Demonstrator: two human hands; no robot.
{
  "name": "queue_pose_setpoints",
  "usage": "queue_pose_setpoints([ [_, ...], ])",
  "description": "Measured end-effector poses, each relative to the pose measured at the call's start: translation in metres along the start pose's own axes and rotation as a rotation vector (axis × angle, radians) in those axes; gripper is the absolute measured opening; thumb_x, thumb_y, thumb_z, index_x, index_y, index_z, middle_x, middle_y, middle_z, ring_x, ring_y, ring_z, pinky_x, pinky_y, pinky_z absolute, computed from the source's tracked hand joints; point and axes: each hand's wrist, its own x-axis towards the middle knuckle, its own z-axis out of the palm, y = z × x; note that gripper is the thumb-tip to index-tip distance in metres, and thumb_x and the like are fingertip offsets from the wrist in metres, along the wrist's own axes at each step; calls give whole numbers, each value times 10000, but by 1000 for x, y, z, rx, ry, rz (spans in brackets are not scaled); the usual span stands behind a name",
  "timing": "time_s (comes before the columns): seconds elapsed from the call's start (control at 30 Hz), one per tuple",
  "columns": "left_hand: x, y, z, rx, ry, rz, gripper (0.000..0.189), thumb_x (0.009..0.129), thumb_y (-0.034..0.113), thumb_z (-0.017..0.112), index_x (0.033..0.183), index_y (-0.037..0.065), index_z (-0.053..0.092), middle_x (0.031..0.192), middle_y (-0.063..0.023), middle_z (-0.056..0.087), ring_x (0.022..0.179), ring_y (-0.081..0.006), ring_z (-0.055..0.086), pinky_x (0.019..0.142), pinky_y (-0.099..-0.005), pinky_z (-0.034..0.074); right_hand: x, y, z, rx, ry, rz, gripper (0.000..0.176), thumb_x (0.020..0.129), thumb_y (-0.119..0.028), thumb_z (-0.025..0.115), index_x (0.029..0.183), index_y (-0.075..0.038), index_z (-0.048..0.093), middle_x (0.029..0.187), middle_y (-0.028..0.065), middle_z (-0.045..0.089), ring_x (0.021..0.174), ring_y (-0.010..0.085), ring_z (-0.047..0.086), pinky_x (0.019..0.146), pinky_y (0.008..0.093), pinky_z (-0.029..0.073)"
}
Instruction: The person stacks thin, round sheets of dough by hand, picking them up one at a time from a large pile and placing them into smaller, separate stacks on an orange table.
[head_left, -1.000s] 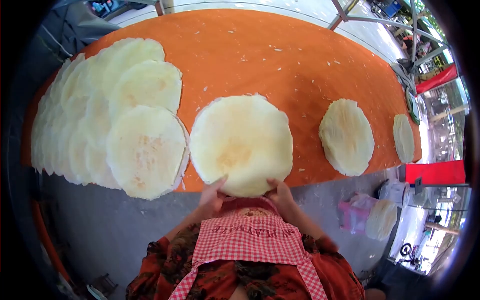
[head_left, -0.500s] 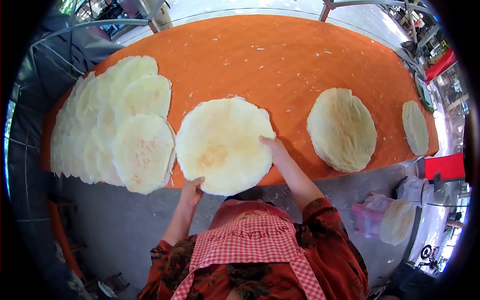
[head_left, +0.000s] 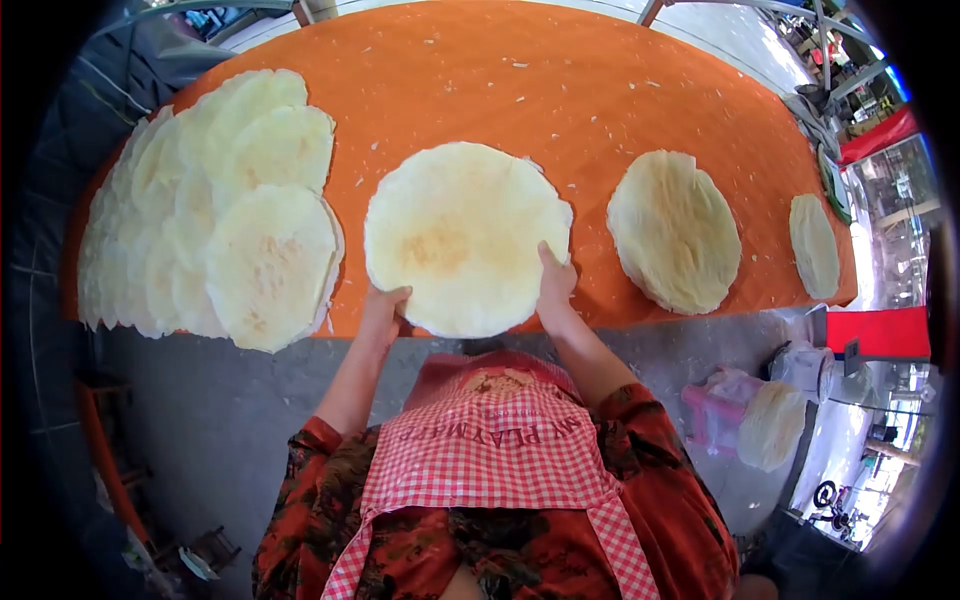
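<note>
We see both hands on one large round flatbread (head_left: 465, 235), which lies in the middle of the orange counter (head_left: 600, 90) with its near rim reaching the counter's front edge. The left hand (head_left: 383, 308) is at the near-left rim, and its grip is closed on that edge, fingers curled against the rim. The right hand (head_left: 555, 290) is at the near-right rim, its grip likewise clamped on the edge, with a digit pressed on the top face; what lies beneath we cannot tell. The flatbread is pale cream with a faint golden patch left of its centre, and we cannot tell whether it rests fully flat or is raised a little at the near side. To the left, just beside it, we see a spread of overlapping flatbreads (head_left: 200, 200) fanned across the counter's left end, the nearest one overhanging the front edge. To the right, apart from the held one, lies a second flatbread (head_left: 672, 230), and farther right, near the counter's end, a third flatbread (head_left: 813, 245). Small pale crumbs (head_left: 515, 66) dot the orange surface. Below the hands we see a red-and-white checked apron (head_left: 490, 450) over a dark patterned red top (head_left: 660, 520). Down on the ground (head_left: 220, 420) at the right, a pink bag (head_left: 712, 415) sits beside another pale disc (head_left: 772, 425).
</note>
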Motion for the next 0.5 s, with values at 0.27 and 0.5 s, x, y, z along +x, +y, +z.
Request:
queue_pose_setpoints([
  [0.27,2,4,-3,-30,-8,-68,622,777,-137,547,1361,-9,378,1282,-203,529,1108,-338,582,877,-434,540,30,22,-16,85,-144,77,494,884,-246,668,1252,54,532,1173,175,629,1018,293,627,881,378,503],
  [0.5,18,35,-32,119,-84,-154,590,777,-111,560,1342,-35,408,1240,-187,569,1075,-319,603,872,-419,537,41,-17,-33,281,-453,383,522,966,-345,531,1362,-15,451,1355,128,537,1245,281,513,1050,435,400],
])
